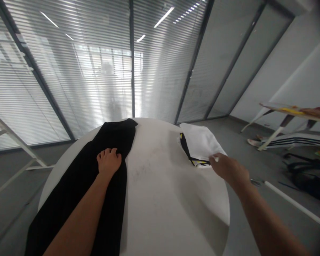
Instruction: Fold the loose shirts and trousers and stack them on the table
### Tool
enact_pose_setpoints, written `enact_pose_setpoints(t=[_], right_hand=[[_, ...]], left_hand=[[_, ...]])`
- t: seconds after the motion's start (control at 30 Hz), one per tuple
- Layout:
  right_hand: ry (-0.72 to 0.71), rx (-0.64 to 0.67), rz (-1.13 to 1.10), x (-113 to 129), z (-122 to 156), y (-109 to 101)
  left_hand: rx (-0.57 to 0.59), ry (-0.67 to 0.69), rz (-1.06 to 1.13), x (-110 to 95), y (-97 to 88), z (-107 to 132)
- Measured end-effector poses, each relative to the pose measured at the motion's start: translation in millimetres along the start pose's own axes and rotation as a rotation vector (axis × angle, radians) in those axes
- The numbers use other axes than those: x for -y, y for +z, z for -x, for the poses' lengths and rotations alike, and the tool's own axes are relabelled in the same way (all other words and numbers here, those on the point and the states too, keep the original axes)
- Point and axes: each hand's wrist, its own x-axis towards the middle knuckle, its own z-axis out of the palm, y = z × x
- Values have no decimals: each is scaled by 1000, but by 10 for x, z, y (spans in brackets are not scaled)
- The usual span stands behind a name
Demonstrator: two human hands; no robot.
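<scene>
A long black garment (77, 192) lies stretched along the left side of a round white table (162, 199). My left hand (108, 160) rests on it near its far end, fingers curled into the cloth. A folded white garment (201, 142) with black and yellow trim lies at the table's right edge. My right hand (228, 168) pinches the near corner of that folded garment.
Glass walls with blinds (96, 71) stand behind the table. A white frame (13, 142) slants at the left. On the right floor lie a striped garment (298, 140), dark bags (312, 174) and a white pole (296, 204). Another table (288, 110) stands at the far right.
</scene>
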Motion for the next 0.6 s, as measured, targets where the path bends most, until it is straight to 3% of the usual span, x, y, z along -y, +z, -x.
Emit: enact_pose_setpoints(t=[0.1,0.23,0.43,0.53,0.6], right_hand=[[-203,-114,209,281,43,-42],[-483,-188,167,798,11,170],[-630,-130,127,1257,149,1018],[-742,14,177,1326,349,1414],[-830,97,207,1331,449,1568]], left_hand=[[-2,0,-3,-2,-4,-1],[-11,7,-17,-8,-15,10],[-37,20,-44,-28,-23,27],[-36,22,-55,-43,-30,24],[-20,19,-56,-50,-35,18]])
